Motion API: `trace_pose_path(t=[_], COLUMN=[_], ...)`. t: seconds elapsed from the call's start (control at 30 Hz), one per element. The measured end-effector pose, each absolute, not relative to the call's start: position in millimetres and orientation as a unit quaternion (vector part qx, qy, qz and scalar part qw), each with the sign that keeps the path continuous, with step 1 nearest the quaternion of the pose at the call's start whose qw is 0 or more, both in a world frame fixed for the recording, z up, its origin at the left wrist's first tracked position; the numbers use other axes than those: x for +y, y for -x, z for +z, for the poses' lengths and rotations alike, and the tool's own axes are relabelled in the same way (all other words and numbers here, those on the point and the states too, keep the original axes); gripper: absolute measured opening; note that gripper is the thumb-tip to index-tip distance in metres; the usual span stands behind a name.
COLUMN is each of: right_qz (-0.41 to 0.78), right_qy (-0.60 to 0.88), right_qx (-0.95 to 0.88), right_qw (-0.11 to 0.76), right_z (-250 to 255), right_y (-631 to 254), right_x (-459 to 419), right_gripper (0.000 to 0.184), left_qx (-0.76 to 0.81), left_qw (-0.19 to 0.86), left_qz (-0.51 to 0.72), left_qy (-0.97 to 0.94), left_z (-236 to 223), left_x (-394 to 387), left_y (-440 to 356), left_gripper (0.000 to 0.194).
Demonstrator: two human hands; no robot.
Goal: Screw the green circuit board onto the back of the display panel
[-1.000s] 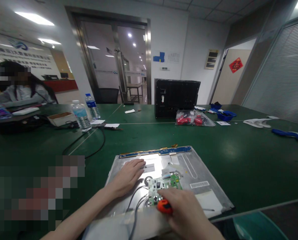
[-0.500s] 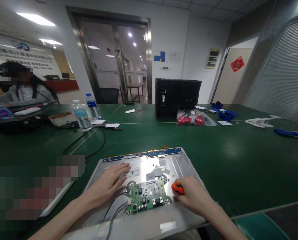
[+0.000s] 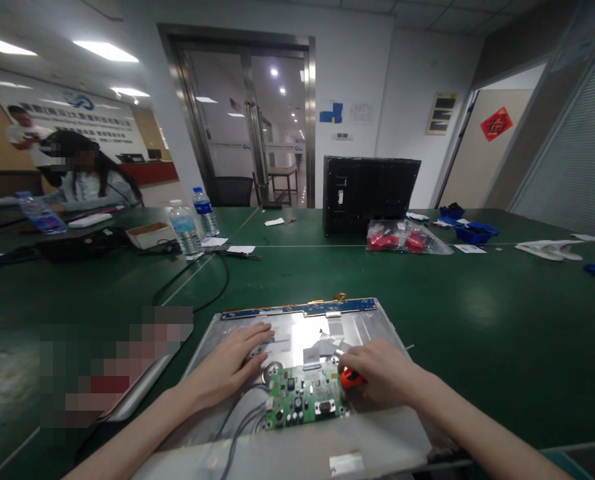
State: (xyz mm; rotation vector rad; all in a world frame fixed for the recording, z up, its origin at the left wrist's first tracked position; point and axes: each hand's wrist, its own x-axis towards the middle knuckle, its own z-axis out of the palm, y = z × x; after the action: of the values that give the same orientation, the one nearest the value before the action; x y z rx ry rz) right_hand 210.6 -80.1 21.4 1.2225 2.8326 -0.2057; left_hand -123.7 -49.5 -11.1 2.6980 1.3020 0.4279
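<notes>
A metal-backed display panel [image 3: 372, 427] lies on the table in front of me, with a green circuit board [image 3: 304, 395] on its middle and a narrow blue board [image 3: 322, 308] along its far edge. Flat on the left part of the panel rests my left hand [image 3: 237, 353], fingers stretched out and holding nothing. My right hand [image 3: 382, 370] is closed around an orange-handled screwdriver [image 3: 351, 379] at the right side of the green board; its tip is hidden. Grey cables [image 3: 237, 427] run from the board's left side toward me.
Left of the panel lies a blurred-out object [image 3: 127, 367]. Water bottles [image 3: 184, 230], a small box [image 3: 150, 235] and a black cable [image 3: 227, 277] are farther back. A black monitor-like unit [image 3: 372, 193] stands behind bagged red parts [image 3: 407, 239]. Blue trays [image 3: 476, 233] sit back right.
My right hand, with the screwdriver, has moved up and closer to the green board's right edge, its wrist turned. The view has swung left. My left hand stays on the panel.
</notes>
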Motion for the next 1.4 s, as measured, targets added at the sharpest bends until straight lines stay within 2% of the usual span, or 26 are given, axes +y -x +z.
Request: trace_pose_path(t=[0.1,0.23,0.33,0.4,0.5,0.6,0.7,1.07,1.4], right_qz=[-0.103,-0.275,-0.486,-0.581,-0.622,-0.69,-0.716,-0.695,-0.695], right_qy=[-0.398,-0.38,-0.4,-0.389,-0.387,-0.372,-0.357,-0.371,-0.383], right_qx=[0.911,0.837,0.629,0.515,0.472,0.423,0.427,0.483,0.475], right_qw=[-0.034,-0.281,-0.456,-0.496,-0.491,-0.454,-0.422,-0.381,-0.381], right_z=[29.3,41.8,40.5,32.7,15.0,-3.0,-15.4,-16.1,-23.4], right_y=[-216.1,-221.8,-224.4,-225.8,-229.0,-233.1,-235.0,-231.6,-238.7], right_x=[-64.6,-36.7,-15.2,-4.8,2.4,3.8,5.2,1.6,2.8], right_gripper=[0.022,0.007,0.019,0.028,0.04,0.061,0.073,0.081,0.075], left_qx=[0.428,0.43,0.427,0.426,0.428,0.431,0.433,0.439,0.449], left_qw=[0.056,0.055,0.057,0.059,0.061,0.058,0.058,0.08,0.108], left_qz=[0.131,0.137,0.153,0.165,0.175,0.18,0.187,0.188,0.189], left_qy=[-0.893,-0.89,-0.889,-0.888,-0.885,-0.882,-0.88,-0.875,-0.867], left_z=[-10.0,-10.8,-13.0,-14.0,-13.6,-12.0,-11.7,-20.3,-17.7], left_x=[-46.8,-41.7,-37.9,-35.8,-34.1,-34.3,-35.7,-37.2,-38.7], left_y=[118.8,110.0,102.8,98.3,92.3,88.3,87.1,88.9,80.7], left_gripper=[0.045,0.045,0.043,0.042,0.041,0.041,0.038,0.039,0.038])
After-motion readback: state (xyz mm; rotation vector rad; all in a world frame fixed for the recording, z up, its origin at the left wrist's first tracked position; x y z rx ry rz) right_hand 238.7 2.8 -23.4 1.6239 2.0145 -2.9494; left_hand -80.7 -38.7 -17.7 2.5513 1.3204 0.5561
